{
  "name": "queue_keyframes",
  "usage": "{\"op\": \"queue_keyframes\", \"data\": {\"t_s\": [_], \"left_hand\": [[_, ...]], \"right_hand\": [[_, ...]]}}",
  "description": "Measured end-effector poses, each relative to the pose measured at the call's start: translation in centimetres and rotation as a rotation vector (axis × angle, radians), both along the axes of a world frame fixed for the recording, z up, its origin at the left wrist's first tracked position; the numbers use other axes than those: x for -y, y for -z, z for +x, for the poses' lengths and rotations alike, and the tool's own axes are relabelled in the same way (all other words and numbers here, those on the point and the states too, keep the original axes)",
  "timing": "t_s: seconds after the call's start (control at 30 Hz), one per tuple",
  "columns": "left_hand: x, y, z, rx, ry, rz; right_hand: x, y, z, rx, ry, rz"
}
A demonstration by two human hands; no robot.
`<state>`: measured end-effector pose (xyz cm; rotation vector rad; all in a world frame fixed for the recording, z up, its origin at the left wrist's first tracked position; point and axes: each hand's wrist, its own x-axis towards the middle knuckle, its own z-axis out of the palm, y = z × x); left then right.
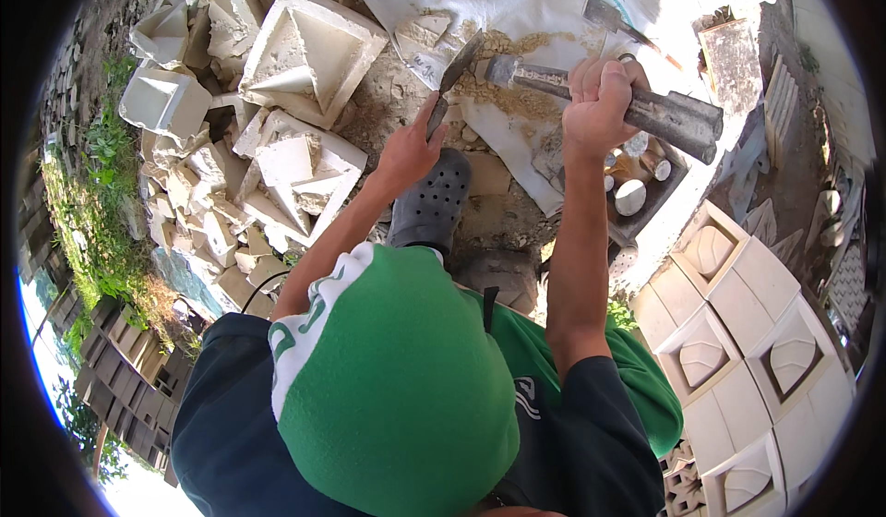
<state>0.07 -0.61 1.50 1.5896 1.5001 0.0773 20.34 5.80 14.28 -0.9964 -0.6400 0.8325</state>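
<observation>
Light: bright daylight, hard and direct
Shadows: short, dark, sharp-edged among the far-left rubble
Glare: blown-out sky at near left
Edges: fisheye bending, black rim
Focus: sharp in the centre, softer toward the rim

No packages, labels, signs or screens anywhere in view

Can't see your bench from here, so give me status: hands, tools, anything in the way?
Left hand shut on chisel, tip on the sheet. Right hand shut on hammer, raised beside it. Grey clog just below the chisel hand; broken white blocks heaped left.
</observation>
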Motion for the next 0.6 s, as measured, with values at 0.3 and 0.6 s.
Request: {"op": "queue_keyframes", "data": {"t_s": [0.3,0.6], "left_hand": [[0.0,1.4,-0.5,0.009,-0.042,0.104],[-0.1,1.1,-0.3,0.051,-0.060,0.137]], "right_hand": [[1.0,-7.5,3.1,0.164,-0.162,0.146],[-0.7,-6.7,2.8,0.129,-0.198,0.207]]}}
